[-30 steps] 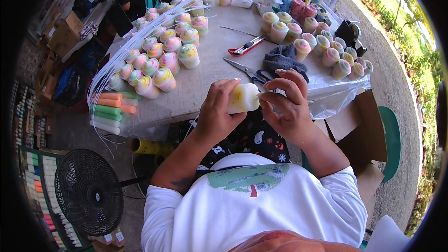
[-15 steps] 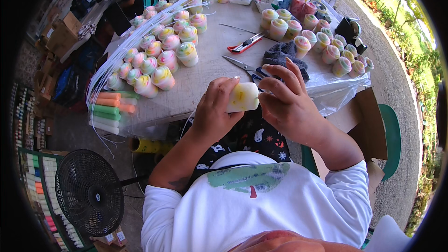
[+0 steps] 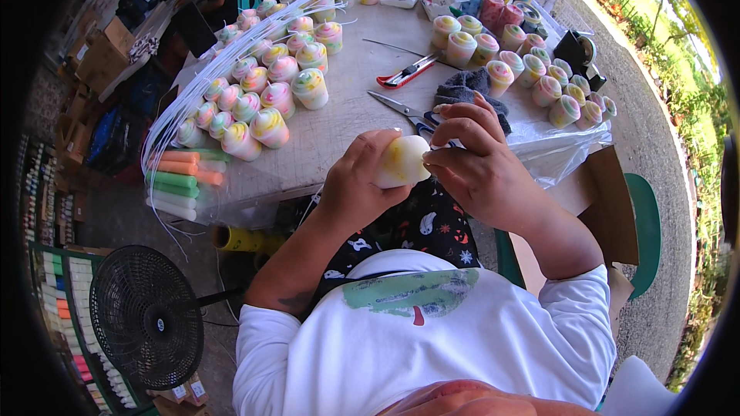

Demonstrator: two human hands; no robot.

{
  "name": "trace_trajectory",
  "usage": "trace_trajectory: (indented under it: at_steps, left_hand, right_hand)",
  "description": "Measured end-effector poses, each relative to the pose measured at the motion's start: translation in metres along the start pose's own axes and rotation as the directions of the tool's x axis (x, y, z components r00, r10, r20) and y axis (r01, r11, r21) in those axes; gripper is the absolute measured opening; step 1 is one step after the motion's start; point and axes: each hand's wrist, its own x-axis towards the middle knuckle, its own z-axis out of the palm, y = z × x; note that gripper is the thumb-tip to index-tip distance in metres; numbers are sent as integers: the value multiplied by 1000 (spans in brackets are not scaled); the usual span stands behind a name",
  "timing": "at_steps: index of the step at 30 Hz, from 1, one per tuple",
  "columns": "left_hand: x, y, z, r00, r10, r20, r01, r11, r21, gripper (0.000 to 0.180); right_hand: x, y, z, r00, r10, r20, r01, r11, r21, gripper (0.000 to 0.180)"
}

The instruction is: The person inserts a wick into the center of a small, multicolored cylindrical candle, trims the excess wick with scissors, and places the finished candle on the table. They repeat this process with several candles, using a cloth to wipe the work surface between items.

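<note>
Left hand (image 3: pixel 357 175): fingers curled round a pale candle (image 3: pixel 402 162); right hand (image 3: pixel 479 169): fingertips at its end (whether pinching, cannot tell).

Daylight from right; greenery (image 3: pixel 697 100) glaring; left side dim; edges bent.

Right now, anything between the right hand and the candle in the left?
Nothing visible: the left hand grips the white-and-yellow candle, and the right hand is at its exposed right end, no object between.
</note>
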Motion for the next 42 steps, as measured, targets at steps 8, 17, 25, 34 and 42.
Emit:
trace_trajectory:
  at_steps: [8, 17, 25, 34, 42]
  left_hand:
    - [-8, -3, 12, 994, -105, -4, 99, 945, -312, 65]
    - [-20, -2, 15, 994, -113, 10, 111, 946, -306, 65]
    - [-30, -18, 5, 965, -262, -30, 234, 903, -361, 60]
    - [-32, -23, 2, 949, -291, -118, 254, 933, -256, 59]
    - [-31, -29, 5, 949, -280, -147, 229, 929, -291, 56]
  right_hand:
    - [-15, 23, 28, 962, 261, -75, -152, 745, 649, 16]
    - [-15, 24, 50, 967, 245, -69, -126, 695, 708, 11]
    - [-6, 79, 65, 878, 469, 97, -471, 882, -4, 22]
    - [8, 91, 79, 862, 458, 217, -380, 868, -320, 24]
    - [20, 96, 70, 655, 622, 429, -503, 783, -366, 32]
